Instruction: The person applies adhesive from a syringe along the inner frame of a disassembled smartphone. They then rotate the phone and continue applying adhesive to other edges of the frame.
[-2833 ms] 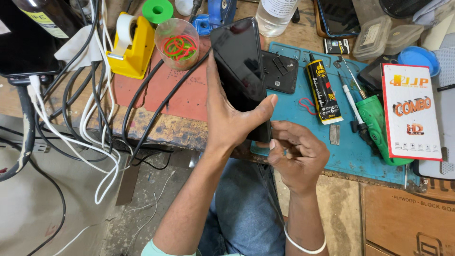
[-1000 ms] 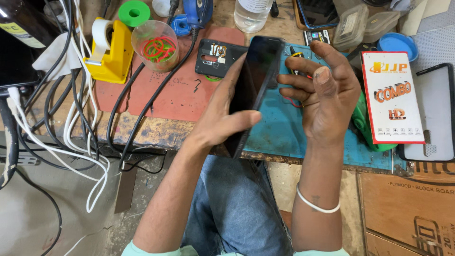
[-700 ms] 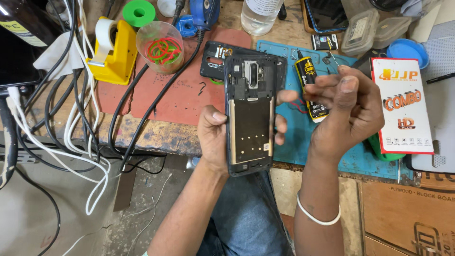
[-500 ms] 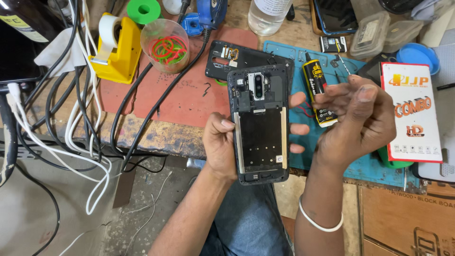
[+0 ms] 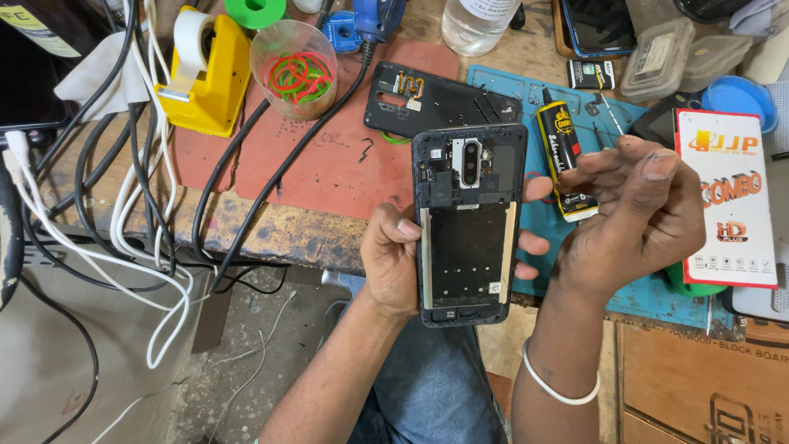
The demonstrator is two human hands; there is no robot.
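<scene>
Pretty cluttered repair setup here: a worn wooden bench [image 5: 271, 234] is carrying a red work mat [image 5: 312, 156] and a blue one [image 5: 633, 292], with a mess of black and white cables [image 5: 123, 205] hanging off the left edge down toward a grey concrete floor. Sitting on the bench are a yellow tape dispenser [image 5: 205, 74], a clear cup of rubber bands [image 5: 293, 70], the phone's black back cover [image 5: 440, 103] lying inside-up, a tube of glue [image 5: 565, 164] and a white and red box [image 5: 727, 210] off to the right. The left hand [image 5: 394, 263] is gripping an opened smartphone [image 5: 468, 222] by its left edge, thumb over the frame, holding it upright over the bench edge and the lap with the bare insides and camera module facing up. The right hand [image 5: 633, 214] is hovering just beside the phone's right side, palm up and fingers loosely curled, holding nothing I can make out.
</scene>
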